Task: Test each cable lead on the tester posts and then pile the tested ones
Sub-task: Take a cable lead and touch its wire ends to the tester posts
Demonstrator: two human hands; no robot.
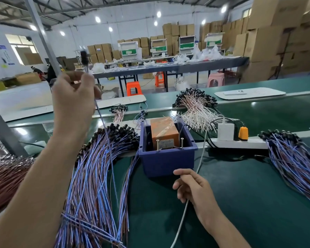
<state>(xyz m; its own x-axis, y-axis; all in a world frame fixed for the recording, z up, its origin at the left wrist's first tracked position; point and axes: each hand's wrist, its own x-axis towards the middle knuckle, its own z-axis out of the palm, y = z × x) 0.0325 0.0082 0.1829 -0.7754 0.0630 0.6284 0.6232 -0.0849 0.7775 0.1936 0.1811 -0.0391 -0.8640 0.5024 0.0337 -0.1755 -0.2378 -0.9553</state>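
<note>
My left hand [75,99] is raised high at the left and pinches one blue-brown cable lead [107,140]. The lead's black connector [84,57] sticks up above the fingers and its wire hangs down over a big pile of blue-brown leads [95,176]. The tester is an orange box [164,132] inside a blue bin [168,162], with two upright screw posts [157,144] at the bin's front rim. My right hand [191,188] hovers low in front of the bin with loosely curled fingers, over a white cable [179,228]. Whether it touches that cable is unclear.
Another pile of blue-brown leads [293,158] lies at the right, white-pink leads [195,108] behind the bin, brown leads [4,176] at the far left. A power strip [249,143] holds a white charger [225,131] and an orange plug [243,134]. A phone [234,93] lies on a white tray.
</note>
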